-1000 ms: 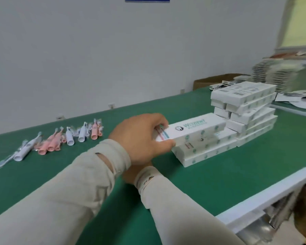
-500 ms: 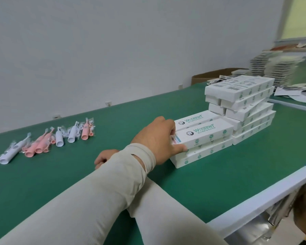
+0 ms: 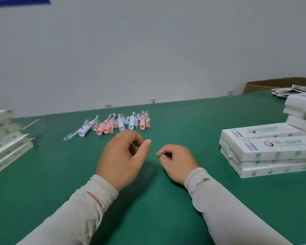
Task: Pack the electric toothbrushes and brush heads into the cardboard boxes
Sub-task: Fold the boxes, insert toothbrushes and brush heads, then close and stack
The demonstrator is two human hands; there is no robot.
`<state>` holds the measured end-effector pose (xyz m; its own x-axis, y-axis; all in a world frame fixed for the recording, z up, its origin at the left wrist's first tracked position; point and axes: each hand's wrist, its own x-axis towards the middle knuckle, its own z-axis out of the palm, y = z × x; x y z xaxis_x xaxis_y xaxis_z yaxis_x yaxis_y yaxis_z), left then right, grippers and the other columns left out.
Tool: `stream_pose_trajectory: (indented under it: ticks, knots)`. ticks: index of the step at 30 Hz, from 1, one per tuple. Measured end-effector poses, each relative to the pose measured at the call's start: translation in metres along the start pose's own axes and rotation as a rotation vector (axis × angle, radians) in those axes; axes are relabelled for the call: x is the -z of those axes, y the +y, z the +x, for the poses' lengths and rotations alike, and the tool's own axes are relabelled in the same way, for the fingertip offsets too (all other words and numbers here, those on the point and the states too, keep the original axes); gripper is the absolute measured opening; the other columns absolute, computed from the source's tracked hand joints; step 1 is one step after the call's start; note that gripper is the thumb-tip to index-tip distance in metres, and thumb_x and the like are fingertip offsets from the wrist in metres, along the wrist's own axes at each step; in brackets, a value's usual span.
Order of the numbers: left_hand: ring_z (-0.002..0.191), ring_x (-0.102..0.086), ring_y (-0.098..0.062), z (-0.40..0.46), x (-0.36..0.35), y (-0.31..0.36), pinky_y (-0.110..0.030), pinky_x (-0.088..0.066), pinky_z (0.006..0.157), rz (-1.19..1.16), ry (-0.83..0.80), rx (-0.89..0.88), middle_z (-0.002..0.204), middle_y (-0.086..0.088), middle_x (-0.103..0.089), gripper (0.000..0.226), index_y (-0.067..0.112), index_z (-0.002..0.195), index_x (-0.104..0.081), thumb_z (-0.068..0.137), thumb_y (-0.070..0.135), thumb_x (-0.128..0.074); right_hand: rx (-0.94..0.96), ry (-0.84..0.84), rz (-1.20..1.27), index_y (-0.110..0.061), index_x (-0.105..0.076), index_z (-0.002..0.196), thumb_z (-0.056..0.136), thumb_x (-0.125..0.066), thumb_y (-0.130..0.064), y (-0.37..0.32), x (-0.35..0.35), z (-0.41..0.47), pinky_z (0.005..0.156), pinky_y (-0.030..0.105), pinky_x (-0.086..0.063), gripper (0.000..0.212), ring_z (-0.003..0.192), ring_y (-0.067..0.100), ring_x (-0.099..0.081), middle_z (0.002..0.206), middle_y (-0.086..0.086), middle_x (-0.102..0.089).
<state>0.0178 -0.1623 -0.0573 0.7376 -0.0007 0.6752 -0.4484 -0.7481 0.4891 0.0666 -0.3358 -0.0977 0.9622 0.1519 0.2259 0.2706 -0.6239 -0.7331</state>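
Mostly green table (image 3: 166,209) from edge to edge, under a plain pale wall (image 3: 148,50). Blue sign (image 3: 20,1) on that wall at eleven o'clock, its writing too blurred to read.

At three o'clock, a stack of white cardboard boxes (image 3: 272,151), flat on the table. On the top box (image 3: 279,147), a round dark logo and teal letters, smeared, maybe "WISDENT"; cannot tell for sure. Small teal dots along the box sides. Pink and blue brush picture near the left end of the lid. Higher pile of white boxes (image 3: 300,110) just behind, at two o'clock, cut off by the edge. Brown carton (image 3: 276,84) farther back at two o'clock, with loose printed papers (image 3: 290,90) beside it.

At nine o'clock, a pile of flat folded boxes (image 3: 5,138), blurred.

At twelve o'clock, past the hands, a row of pink and white electric toothbrushes (image 3: 111,123), with brush heads (image 3: 74,134) in clear wrap, lying on the table near the wall side.

In the middle, two bare hands in pale sleeves (image 3: 78,218). Left hand (image 3: 122,156) held up a little, fingers loosely bent, thumb out, holding nothing. Right hand (image 3: 178,161) low by the table, fingers curled in loosely, holding nothing. Both hands well apart from the boxes and short of the toothbrushes.
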Motion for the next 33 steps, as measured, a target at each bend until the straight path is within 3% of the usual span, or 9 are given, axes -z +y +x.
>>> stream_pose_trajectory:
  ticks: [3, 7, 12, 16, 19, 22, 25, 29, 33]
  knots:
    - [0.074, -0.058, -0.004, -0.022, 0.048, -0.064, -0.034, -0.051, 0.069, 0.277, -0.108, 0.171, 0.081, 0.017, -0.056, 0.020, 0.034, 0.080, -0.052, 0.088, 0.051, -0.059, 0.012, -0.003, -0.006, -0.040, -0.064, 0.075, 0.089, -0.062, -0.020, -0.004, -0.006, 0.000, 0.080, 0.023, -0.048, 0.024, 0.081, 0.002, -0.065, 0.083, -0.021, -0.069]
    - [0.103, -0.058, -0.018, -0.049, 0.088, -0.118, -0.034, -0.048, 0.087, 0.637, -0.349, 0.327, 0.107, 0.008, -0.060, 0.028, 0.030, 0.106, -0.060, 0.092, 0.053, -0.054, 0.074, -0.083, -0.077, -0.039, -0.062, 0.076, 0.090, -0.062, -0.023, -0.037, -0.031, 0.013, 0.075, 0.022, -0.045, 0.021, 0.078, -0.007, -0.059, 0.080, -0.027, -0.064]
    - [0.095, -0.059, -0.019, -0.059, 0.092, -0.129, -0.033, -0.047, 0.080, 0.588, -0.236, 0.395, 0.099, 0.008, -0.061, 0.022, 0.030, 0.093, -0.057, 0.091, 0.052, -0.052, 0.152, -0.213, -0.074, -0.032, -0.067, 0.080, 0.091, -0.062, -0.025, -0.093, -0.085, 0.027, 0.081, 0.026, -0.048, 0.015, 0.083, 0.007, -0.063, 0.087, -0.021, -0.067]
    - [0.101, -0.060, -0.019, -0.053, 0.119, -0.146, -0.032, -0.046, 0.081, 0.501, -0.025, 0.480, 0.110, 0.009, -0.062, 0.021, 0.029, 0.107, -0.061, 0.093, 0.043, -0.056, 0.209, -0.162, -0.097, -0.031, -0.073, 0.098, 0.093, -0.063, -0.024, -0.089, -0.104, 0.018, 0.090, 0.028, -0.050, 0.013, 0.091, 0.010, -0.065, 0.097, -0.017, -0.070]
    - [0.111, -0.054, -0.026, -0.040, 0.180, -0.172, -0.038, -0.042, 0.096, 0.581, 0.303, 0.478, 0.117, -0.003, -0.061, 0.027, 0.017, 0.113, -0.064, 0.090, 0.031, -0.064, 0.246, -0.168, -0.026, -0.038, -0.068, 0.087, 0.091, -0.068, -0.024, -0.075, -0.097, 0.021, 0.077, 0.013, -0.044, 0.015, 0.084, -0.008, -0.059, 0.090, -0.027, -0.066]
    - [0.120, -0.047, -0.034, -0.018, 0.250, -0.193, -0.045, -0.037, 0.104, 0.763, 0.429, 0.589, 0.128, -0.012, -0.053, 0.043, 0.013, 0.125, -0.058, 0.087, 0.033, -0.065, 0.217, -0.154, 0.054, -0.036, -0.068, 0.085, 0.091, -0.070, -0.018, -0.069, -0.091, 0.024, 0.069, 0.001, -0.036, 0.018, 0.085, -0.009, -0.060, 0.087, -0.026, -0.066]
    - [0.127, -0.045, -0.038, 0.007, 0.301, -0.209, -0.048, -0.038, 0.106, 0.963, 0.325, 0.683, 0.137, -0.018, -0.050, 0.061, 0.009, 0.135, -0.052, 0.086, 0.043, -0.065, 0.219, -0.171, 0.046, -0.034, -0.068, 0.086, 0.091, -0.069, -0.019, -0.074, -0.097, 0.025, 0.071, 0.013, -0.040, 0.017, 0.086, -0.001, -0.063, 0.087, -0.023, -0.067]
    - [0.123, -0.053, -0.042, 0.025, 0.329, -0.224, -0.052, -0.042, 0.104, 0.967, 0.062, 0.990, 0.137, -0.020, -0.056, 0.079, 0.010, 0.139, -0.045, 0.085, 0.064, -0.062, 0.224, -0.211, 0.058, -0.039, -0.066, 0.084, 0.092, -0.068, -0.023, -0.078, -0.103, 0.021, 0.068, 0.000, -0.038, 0.018, 0.084, -0.006, -0.062, 0.087, -0.021, -0.069]
    - [0.098, -0.061, -0.040, 0.025, 0.328, -0.230, -0.054, -0.047, 0.099, 0.838, 0.119, 0.925, 0.105, -0.018, -0.064, 0.049, 0.009, 0.104, -0.055, 0.087, 0.051, -0.070, 0.195, -0.194, 0.061, -0.040, -0.065, 0.085, 0.093, -0.066, -0.024, -0.076, -0.099, 0.021, 0.068, 0.001, -0.038, 0.018, 0.083, -0.004, -0.062, 0.087, -0.018, -0.070]
